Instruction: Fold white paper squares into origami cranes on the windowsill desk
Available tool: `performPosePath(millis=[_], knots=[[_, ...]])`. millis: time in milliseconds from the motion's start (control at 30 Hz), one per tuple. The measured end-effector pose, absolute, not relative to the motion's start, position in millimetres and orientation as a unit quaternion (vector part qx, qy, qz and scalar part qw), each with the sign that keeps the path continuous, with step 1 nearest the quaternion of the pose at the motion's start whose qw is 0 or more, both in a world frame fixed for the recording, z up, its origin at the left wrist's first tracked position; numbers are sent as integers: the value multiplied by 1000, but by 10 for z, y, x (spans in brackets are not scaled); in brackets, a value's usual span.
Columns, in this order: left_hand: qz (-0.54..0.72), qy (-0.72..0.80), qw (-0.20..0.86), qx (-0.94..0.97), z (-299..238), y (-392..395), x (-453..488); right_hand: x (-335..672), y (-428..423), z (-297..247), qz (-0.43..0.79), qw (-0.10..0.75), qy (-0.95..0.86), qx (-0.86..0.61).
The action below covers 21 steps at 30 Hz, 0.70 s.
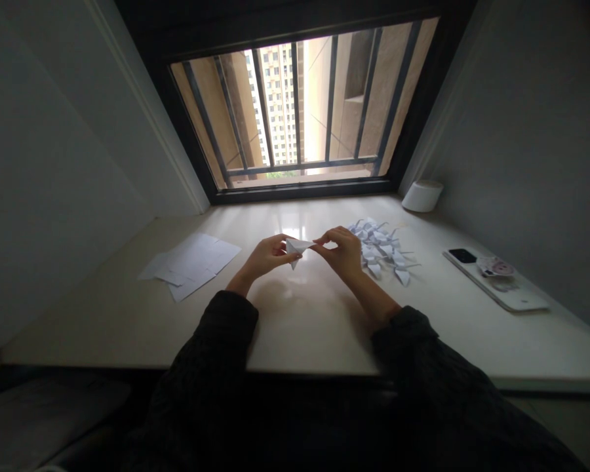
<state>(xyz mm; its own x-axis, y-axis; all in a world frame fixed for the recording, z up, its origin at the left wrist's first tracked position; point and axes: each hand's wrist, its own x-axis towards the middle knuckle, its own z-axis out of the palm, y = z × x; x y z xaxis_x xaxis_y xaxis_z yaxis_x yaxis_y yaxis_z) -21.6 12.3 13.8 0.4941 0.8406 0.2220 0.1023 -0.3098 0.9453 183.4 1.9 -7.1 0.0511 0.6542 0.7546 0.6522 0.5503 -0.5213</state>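
A small folded piece of white paper [297, 248] hangs just above the pale table [295, 321], held between both hands. My left hand [269, 255] pinches its left side with curled fingers. My right hand [341, 249] pinches its right tip between thumb and forefinger. Both wrists come out of dark sleeves near the table's front edge.
Several flat white paper sheets [191, 263] lie to the left. A heap of folded paper figures [383, 252] sits just right of my right hand. A white phone [496, 278] lies at the far right, a white round container [422, 195] by the barred window [299, 111].
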Motion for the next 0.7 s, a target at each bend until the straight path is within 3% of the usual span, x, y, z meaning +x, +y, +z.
performPosePath(millis=[700], knots=[[442, 367, 375, 728, 51, 191, -211, 1752, -34, -36, 25, 562, -712, -421]])
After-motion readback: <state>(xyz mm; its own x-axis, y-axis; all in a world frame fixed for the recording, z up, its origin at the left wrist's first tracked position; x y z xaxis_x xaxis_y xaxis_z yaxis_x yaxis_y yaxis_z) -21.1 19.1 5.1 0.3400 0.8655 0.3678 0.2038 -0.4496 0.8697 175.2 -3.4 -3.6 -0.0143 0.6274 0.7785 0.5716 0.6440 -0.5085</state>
